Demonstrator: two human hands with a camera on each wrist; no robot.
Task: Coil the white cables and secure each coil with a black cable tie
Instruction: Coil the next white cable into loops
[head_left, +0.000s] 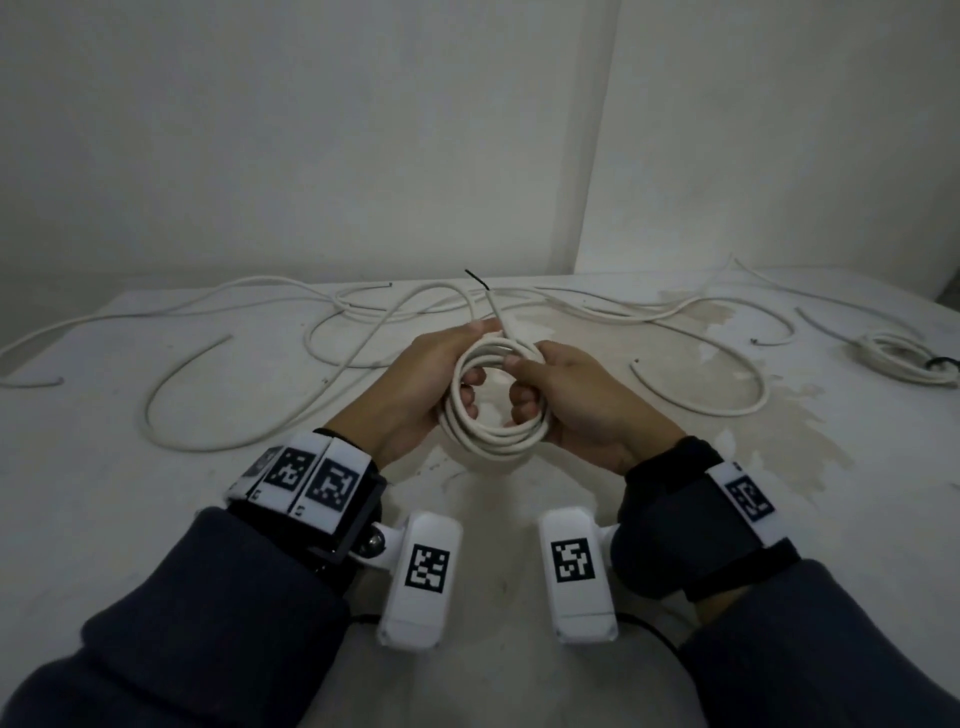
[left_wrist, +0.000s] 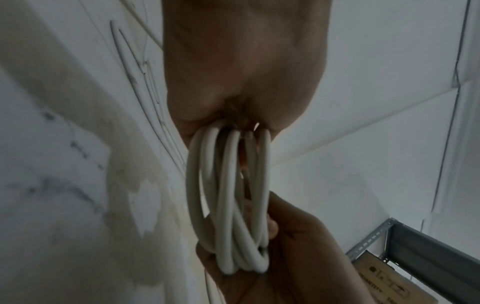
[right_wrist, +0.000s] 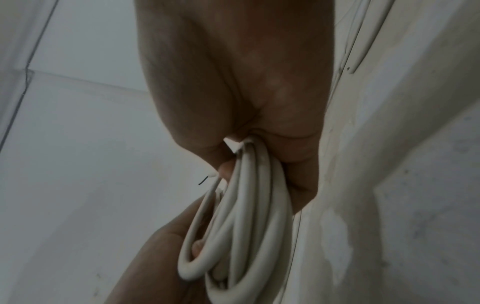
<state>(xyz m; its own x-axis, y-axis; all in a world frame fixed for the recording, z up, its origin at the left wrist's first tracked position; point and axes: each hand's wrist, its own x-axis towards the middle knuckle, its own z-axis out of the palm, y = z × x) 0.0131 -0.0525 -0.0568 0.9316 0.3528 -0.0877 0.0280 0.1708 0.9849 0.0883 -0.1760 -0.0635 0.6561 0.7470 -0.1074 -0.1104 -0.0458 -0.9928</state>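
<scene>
A coil of white cable with several turns hangs between both hands above the table. My left hand grips its left side, fingers curled through the ring. My right hand grips the right side, thumb over the top strands. The cable's free end sticks up from the coil, with a thin dark wire tip. In the left wrist view the coil runs from my left palm to the right hand. In the right wrist view the coil leaves my right palm toward the left hand.
Several loose white cables sprawl across the stained white table beyond the hands. A coiled cable bundle with a black tie lies at the far right. A white wall stands close behind. A metal shelf frame shows in the left wrist view.
</scene>
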